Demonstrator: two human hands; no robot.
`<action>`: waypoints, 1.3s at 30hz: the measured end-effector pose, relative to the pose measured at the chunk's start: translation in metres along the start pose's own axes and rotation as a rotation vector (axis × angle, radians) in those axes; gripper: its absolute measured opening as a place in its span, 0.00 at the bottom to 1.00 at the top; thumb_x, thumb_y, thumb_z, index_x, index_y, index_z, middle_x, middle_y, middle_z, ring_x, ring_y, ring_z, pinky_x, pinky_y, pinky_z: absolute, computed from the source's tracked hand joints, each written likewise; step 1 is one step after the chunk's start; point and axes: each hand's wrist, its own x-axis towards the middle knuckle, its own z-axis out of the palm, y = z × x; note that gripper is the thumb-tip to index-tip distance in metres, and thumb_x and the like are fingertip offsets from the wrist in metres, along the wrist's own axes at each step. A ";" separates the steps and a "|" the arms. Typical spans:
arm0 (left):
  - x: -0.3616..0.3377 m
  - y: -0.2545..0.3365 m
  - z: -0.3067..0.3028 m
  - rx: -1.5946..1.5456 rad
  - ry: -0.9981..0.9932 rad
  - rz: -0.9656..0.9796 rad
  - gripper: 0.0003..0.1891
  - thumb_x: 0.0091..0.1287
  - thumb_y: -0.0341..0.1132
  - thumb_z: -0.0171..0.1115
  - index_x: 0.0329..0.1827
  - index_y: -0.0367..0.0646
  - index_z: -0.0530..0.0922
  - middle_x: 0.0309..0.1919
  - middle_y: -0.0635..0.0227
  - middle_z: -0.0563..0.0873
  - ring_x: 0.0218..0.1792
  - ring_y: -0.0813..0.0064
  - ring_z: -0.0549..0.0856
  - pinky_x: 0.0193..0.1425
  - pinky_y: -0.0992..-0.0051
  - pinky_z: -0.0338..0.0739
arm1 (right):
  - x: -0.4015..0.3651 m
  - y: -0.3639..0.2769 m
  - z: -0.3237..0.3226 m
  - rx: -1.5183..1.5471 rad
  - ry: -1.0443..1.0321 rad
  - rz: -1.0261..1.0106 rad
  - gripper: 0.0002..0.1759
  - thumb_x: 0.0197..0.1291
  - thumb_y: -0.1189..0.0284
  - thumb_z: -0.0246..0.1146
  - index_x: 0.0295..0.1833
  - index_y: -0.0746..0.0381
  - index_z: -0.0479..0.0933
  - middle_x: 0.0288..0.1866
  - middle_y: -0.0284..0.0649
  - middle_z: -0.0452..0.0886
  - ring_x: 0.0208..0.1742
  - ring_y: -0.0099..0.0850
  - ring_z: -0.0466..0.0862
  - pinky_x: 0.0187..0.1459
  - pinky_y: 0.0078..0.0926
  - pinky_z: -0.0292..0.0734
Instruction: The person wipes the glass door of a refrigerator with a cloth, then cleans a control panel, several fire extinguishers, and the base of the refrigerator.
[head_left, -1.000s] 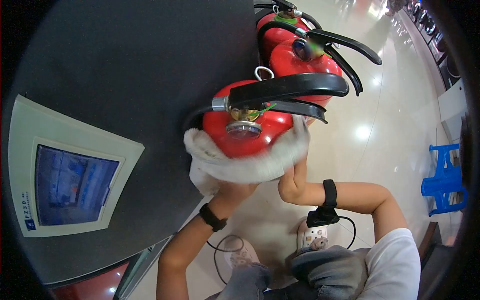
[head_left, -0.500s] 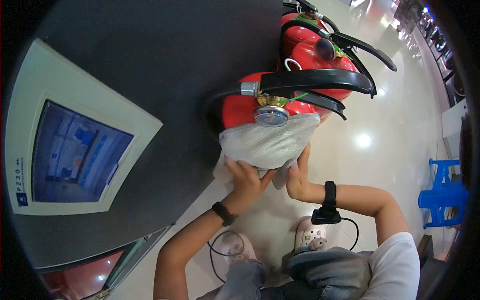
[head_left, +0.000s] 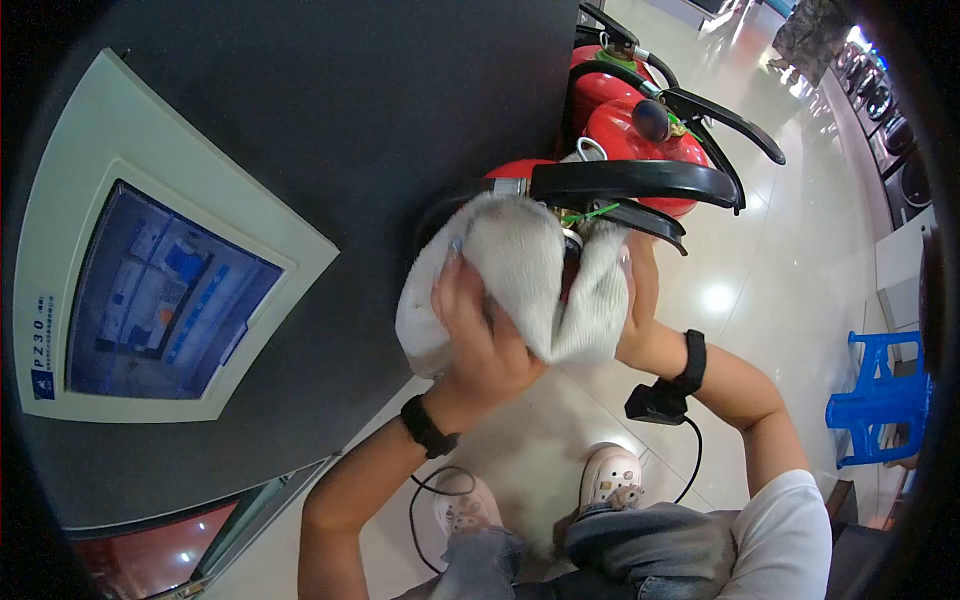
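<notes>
The white cloth (head_left: 515,270) has shifted upward around the nearest fire extinguisher (head_left: 522,168). Left hand (head_left: 485,325): fingers half-curled, pressing the cloth's near side. Right hand (head_left: 643,290): raised at the cloth's right edge; finger opening cannot be determined. Panel (head_left: 235,240) marking: "PZ30".

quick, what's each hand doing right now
Left hand: fingers bent against the white cloth, holding it on the nearest fire extinguisher.
Right hand: gripping the cloth's other side, fingers partly hidden.
</notes>
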 end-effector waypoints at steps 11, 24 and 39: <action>-0.062 -0.014 0.025 0.122 0.035 0.394 0.07 0.50 0.42 0.65 0.31 0.57 0.79 0.49 0.75 0.68 0.58 0.69 0.62 0.53 0.62 0.65 | -0.102 0.057 0.058 -0.095 -0.215 -0.053 0.17 0.60 0.72 0.54 0.54 0.63 0.72 0.55 0.53 0.72 0.60 0.51 0.68 0.62 0.44 0.60; -0.134 -0.012 0.047 0.387 -0.647 0.424 0.24 0.63 0.43 0.49 0.64 0.54 0.69 0.62 0.83 0.69 0.66 0.80 0.57 0.67 0.79 0.55 | -0.147 0.087 0.035 0.036 -0.268 0.395 0.27 0.61 0.71 0.54 0.65 0.64 0.59 0.66 0.50 0.63 0.68 0.43 0.62 0.66 0.38 0.55; 0.020 0.026 -0.031 0.339 0.143 0.148 0.24 0.62 0.48 0.54 0.63 0.61 0.70 0.69 0.72 0.60 0.68 0.68 0.58 0.64 0.58 0.52 | -0.021 0.042 -0.017 0.279 -0.197 0.250 0.31 0.58 0.68 0.62 0.66 0.61 0.63 0.64 0.42 0.68 0.65 0.32 0.67 0.66 0.30 0.60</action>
